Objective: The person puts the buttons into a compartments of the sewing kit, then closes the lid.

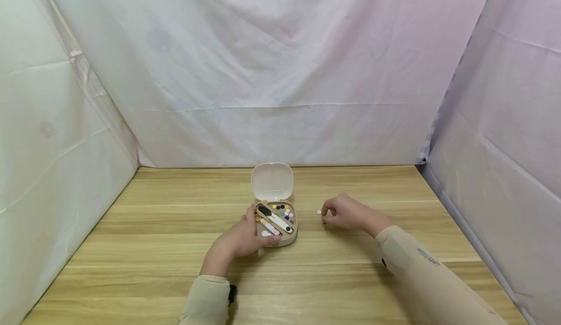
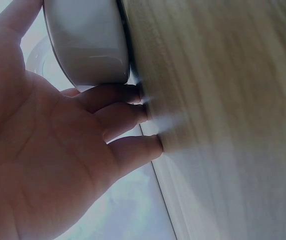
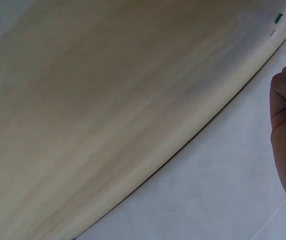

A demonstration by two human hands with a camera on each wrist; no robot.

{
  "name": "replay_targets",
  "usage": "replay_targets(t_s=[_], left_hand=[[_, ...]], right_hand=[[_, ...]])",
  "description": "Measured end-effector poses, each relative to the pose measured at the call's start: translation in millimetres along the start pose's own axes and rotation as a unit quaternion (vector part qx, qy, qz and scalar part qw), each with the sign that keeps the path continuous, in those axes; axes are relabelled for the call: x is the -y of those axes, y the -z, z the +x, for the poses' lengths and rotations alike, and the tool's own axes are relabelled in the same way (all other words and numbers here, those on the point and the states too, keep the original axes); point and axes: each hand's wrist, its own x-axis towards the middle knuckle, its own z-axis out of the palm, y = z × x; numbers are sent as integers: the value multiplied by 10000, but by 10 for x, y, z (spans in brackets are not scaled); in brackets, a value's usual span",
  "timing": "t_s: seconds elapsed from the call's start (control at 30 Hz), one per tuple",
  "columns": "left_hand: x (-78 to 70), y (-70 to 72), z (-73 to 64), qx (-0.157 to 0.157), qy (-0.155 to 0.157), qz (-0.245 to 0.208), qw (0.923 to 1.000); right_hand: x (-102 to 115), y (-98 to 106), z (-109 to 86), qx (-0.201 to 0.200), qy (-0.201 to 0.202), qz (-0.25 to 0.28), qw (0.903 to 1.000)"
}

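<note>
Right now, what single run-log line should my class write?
left hand: grips case | right hand: beside pale button on table | lid: open

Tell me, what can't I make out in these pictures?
Whether the right grip holds anything: too small in the head view; the right wrist view's edge cuts much of it off.
What the lettering on the right sleeve says: too small, head view.
Whether the buttons have holes: too small, head view.
The near-left rim of the sewing box: covered by the left grip, head view.
</note>
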Motion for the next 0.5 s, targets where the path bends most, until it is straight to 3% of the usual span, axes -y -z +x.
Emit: replay_targets(t_s=[0.5], left_hand=[[-11, 7, -5, -23, -59, -3, 10000]], right_hand=[[-86, -75, -52, 129, 92, -38, 9999]])
